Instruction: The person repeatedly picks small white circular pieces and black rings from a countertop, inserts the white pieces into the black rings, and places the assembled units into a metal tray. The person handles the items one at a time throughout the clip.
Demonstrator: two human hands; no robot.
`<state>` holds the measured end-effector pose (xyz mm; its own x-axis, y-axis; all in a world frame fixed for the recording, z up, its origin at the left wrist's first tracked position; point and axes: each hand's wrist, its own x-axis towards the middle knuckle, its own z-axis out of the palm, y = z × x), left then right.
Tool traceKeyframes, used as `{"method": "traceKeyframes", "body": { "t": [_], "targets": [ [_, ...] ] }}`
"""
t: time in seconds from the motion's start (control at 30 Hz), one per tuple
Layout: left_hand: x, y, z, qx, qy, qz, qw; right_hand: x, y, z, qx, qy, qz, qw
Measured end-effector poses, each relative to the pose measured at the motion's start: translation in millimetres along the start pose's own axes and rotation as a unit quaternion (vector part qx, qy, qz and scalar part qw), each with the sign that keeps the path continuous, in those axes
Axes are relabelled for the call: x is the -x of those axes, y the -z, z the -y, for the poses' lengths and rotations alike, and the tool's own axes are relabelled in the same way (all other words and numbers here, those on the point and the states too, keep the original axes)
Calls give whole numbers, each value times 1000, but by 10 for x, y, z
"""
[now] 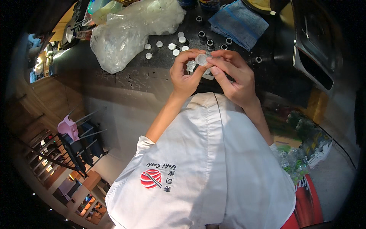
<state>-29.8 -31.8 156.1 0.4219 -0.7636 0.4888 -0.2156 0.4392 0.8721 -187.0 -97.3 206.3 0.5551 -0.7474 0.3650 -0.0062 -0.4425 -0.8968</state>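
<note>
A small round white cap (201, 59), its hollow side facing me, is pinched between my two hands above the front part of the dark table. My left hand (184, 73) grips its left edge with thumb and forefinger. From the other side, my right hand (235, 74) has its fingertips closed on the rim. Behind them lie several loose white caps (172, 46) to the left. Several small dark containers (210, 43) stand to the right of those. Partly hidden beneath my fingers is something silvery (190, 66), whose kind I cannot make out.
A large clear plastic bag (118, 45) rests at the back left of the black table (160, 70). A folded blue cloth (239, 23) is at the back right, near a dark shiny appliance (318, 45). Plastic bottles (293, 162) fill a spot low on the right.
</note>
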Motion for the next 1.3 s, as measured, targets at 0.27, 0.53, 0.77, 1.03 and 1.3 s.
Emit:
{"method": "traceKeyframes", "body": {
  "t": [0.27, 0.53, 0.77, 1.03, 1.3],
  "targets": [
    [29, -32, -14, -10, 24, 8, 1000, 45, 25, 21, 150, 50, 13, 987],
    [27, -56, -10, -39, 32, 22, 999, 121, 15, -10, 173, 45, 6, 984],
    [-82, 47, -13, -155, -25, 99, 983, 140, 54, 21, 186, 11, 6, 983],
    [-143, 83, -102, -180, -37, 165, 969, 149, 78, -30, -8, -103, 27, 994],
    [-160, 50, -43, -171, 47, 208, 962, 187, -5, -278, -85, -173, 35, 981]
  ]
}}
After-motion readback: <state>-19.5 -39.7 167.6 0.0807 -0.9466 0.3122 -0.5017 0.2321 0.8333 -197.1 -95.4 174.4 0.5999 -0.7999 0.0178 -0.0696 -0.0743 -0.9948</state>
